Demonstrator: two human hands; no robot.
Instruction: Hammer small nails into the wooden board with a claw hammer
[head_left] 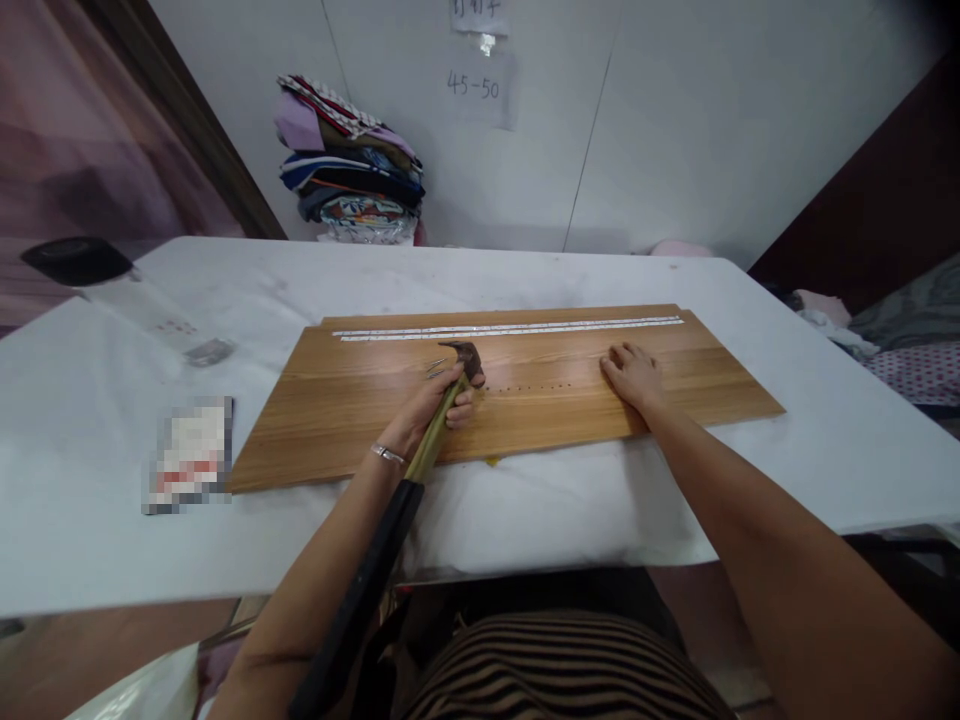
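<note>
Hammer (392,528) at 11 o'clock, left hand (429,402) closed round its neck, right hand (636,378) resting ungripped on board (720,385) at 1 o'clock; likely head-heavy, stiff, best held by black grip (360,590)

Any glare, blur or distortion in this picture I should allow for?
Head view: faint sheen on the wooden board; nails by the hammer look soft, lacking detail. Head view: wide-angle stretch toward the edges, dark top right corner, and the flat thing left of the board is pixelated.
</note>
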